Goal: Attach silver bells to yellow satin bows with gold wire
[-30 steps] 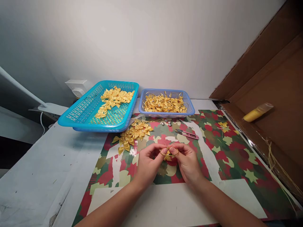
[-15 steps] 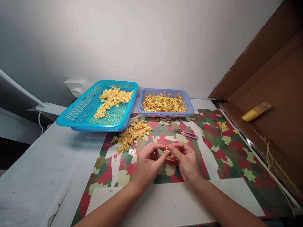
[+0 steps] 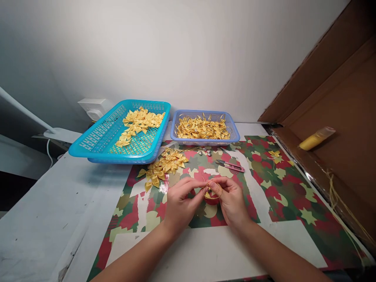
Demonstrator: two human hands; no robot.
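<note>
My left hand [image 3: 180,203] and my right hand [image 3: 232,199] meet fingertip to fingertip low over a red, green and cream patterned mat [image 3: 279,196]. Both pinch a small gold bow with a loop of gold cord [image 3: 209,190] held between them. A loose pile of gold ribbon bows [image 3: 164,166] lies on the mat just beyond my left hand. Pink thread snips [image 3: 232,166] lie beyond my right hand.
A turquoise basket [image 3: 100,143] with gold bows stands at the back left, a smaller blue basket [image 3: 205,138] of corded bows beside it. Small silver bells [image 3: 205,152] lie before it. One bow [image 3: 274,154] lies at right. A cardboard box wall [image 3: 337,98] holds a yellow tube [image 3: 316,138].
Both hands stay pinched together on the bow and cord; the fingers have shifted slightly and the cord loop has changed shape and hangs a little lower.
</note>
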